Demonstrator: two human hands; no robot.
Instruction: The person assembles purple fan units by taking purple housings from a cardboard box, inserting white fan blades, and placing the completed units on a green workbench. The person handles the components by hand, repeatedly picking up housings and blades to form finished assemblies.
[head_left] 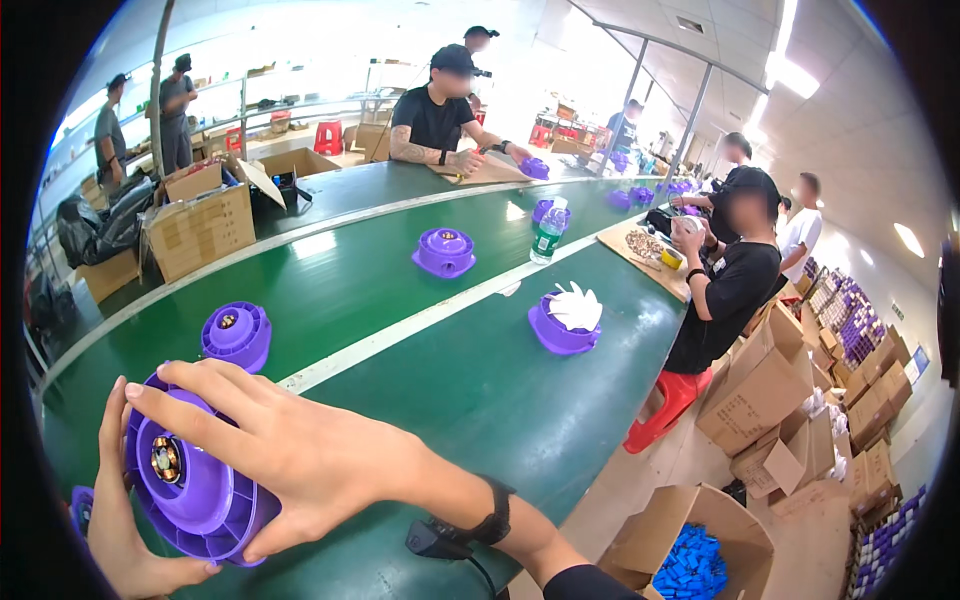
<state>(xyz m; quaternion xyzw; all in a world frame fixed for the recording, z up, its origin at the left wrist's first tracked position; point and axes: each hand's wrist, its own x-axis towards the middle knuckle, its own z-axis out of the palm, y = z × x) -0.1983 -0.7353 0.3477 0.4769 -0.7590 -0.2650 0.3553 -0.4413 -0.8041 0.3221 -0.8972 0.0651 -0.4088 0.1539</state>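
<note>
At the lower left, a round purple plastic housing (205,510) is tilted up between my two hands, its ribbed rim facing me. A small copper-wound motor part (167,459) shows in its centre. My left hand (125,540) cups its left and lower side, thumb underneath. Reaching across from the right, my right hand (310,450) spreads over its upper rim, with the thumb at its lower right edge. A black strap with a small dark device (438,540) circles my right wrist. Just beyond my fingers, another purple housing (236,337) sits on the green belt.
Further along the belt stand a purple housing (443,254) and a clear bottle (549,238). On the near green surface, white fan blades (575,308) top another housing. An open carton of blue parts (692,565) is at lower right. Co-workers (730,260) work along the line.
</note>
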